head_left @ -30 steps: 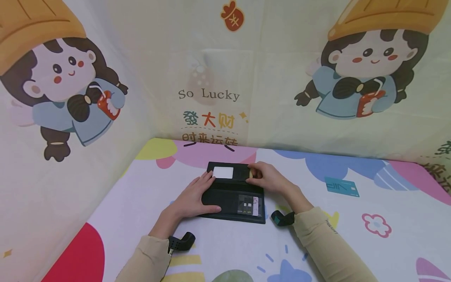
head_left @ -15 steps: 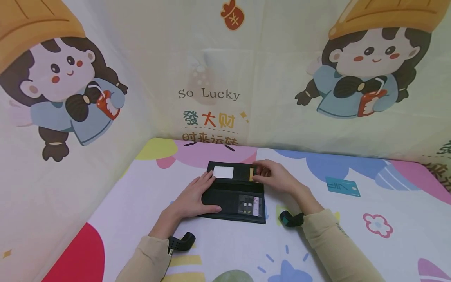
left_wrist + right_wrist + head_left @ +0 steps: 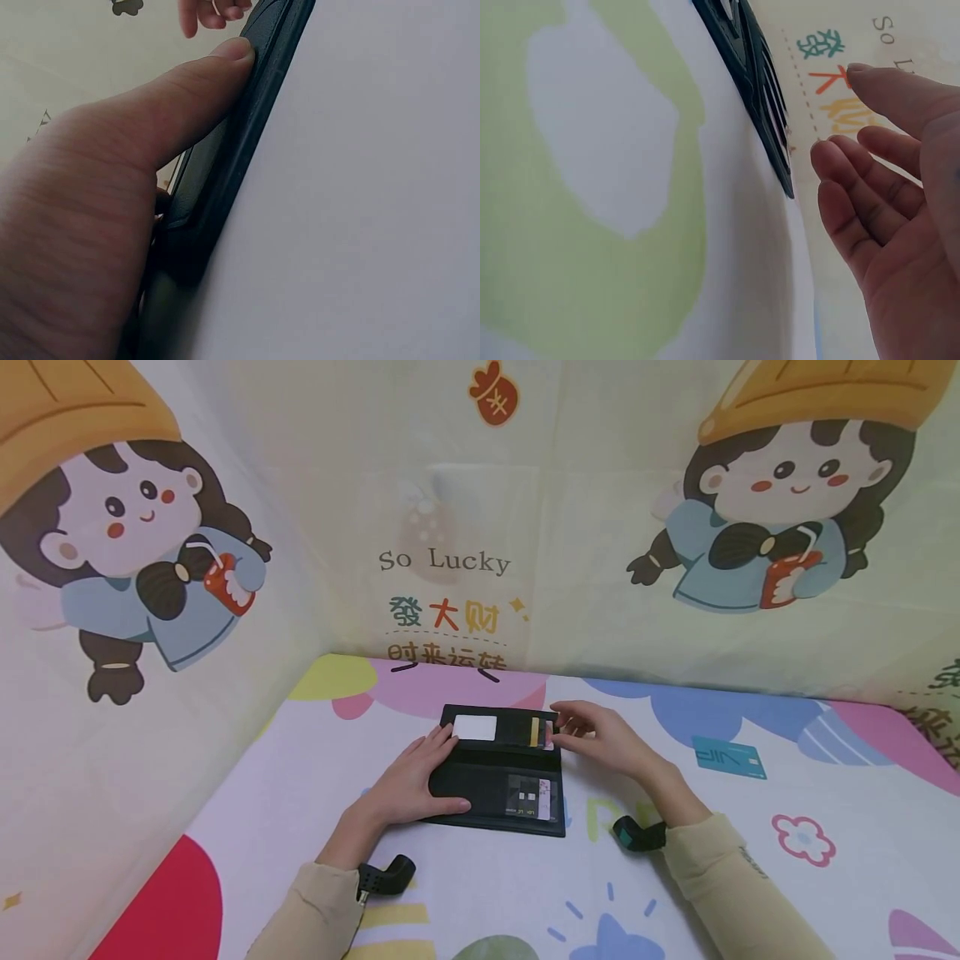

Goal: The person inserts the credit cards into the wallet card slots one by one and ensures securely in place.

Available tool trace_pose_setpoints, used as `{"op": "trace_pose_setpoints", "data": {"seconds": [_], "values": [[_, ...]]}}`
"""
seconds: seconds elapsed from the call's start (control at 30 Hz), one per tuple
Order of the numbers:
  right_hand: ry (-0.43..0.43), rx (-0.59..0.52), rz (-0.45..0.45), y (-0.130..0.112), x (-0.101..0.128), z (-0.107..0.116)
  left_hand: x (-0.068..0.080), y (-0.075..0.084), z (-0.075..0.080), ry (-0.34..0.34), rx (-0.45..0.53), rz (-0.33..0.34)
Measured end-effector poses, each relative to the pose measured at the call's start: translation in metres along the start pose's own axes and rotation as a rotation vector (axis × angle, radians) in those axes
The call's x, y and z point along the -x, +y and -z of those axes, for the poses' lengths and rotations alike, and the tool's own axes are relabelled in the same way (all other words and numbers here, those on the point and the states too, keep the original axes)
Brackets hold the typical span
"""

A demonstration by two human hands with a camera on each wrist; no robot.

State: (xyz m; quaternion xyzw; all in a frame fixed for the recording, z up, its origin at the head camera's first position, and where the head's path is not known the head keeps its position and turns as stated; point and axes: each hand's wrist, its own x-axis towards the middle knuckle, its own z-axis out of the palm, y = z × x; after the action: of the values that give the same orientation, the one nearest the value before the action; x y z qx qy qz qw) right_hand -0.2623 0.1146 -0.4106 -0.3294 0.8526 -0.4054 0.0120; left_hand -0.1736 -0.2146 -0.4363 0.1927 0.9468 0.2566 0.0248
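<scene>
A black long wallet (image 3: 487, 785) lies unfolded on the table. Across its left side rests my left hand (image 3: 412, 781), fingers spread onto the far half and thumb pressing the near half; the left wrist view shows that thumb (image 3: 195, 97) on the wallet's edge. Just off the far half's right end hovers my right hand (image 3: 596, 737), fingers loosely bent; in the right wrist view nothing is between its fingers. A gold strip (image 3: 535, 732) and a pinkish card edge (image 3: 549, 737) show in that end. The far half also bears a white rectangle (image 3: 476, 727); cards (image 3: 531, 797) sit in the near half.
A teal VIP card (image 3: 729, 757) lies on the patterned tablecloth (image 3: 675, 893) to the right of the wallet. A printed cloth wall (image 3: 585, 568) rises behind the table's far edge, and another stands along the left.
My right hand has drawn back rightward from the wallet's far half, uncovering the gold strip and then the pinkish card edge. My left hand has stayed put.
</scene>
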Motion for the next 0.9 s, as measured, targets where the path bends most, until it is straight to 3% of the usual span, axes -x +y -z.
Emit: {"op": "trace_pose_setpoints", "data": {"seconds": [0.9], "values": [[0.061, 0.044, -0.025, 0.009, 0.034, 0.025, 0.000, 0.000, 0.000, 0.003, 0.014, 0.008]]}}
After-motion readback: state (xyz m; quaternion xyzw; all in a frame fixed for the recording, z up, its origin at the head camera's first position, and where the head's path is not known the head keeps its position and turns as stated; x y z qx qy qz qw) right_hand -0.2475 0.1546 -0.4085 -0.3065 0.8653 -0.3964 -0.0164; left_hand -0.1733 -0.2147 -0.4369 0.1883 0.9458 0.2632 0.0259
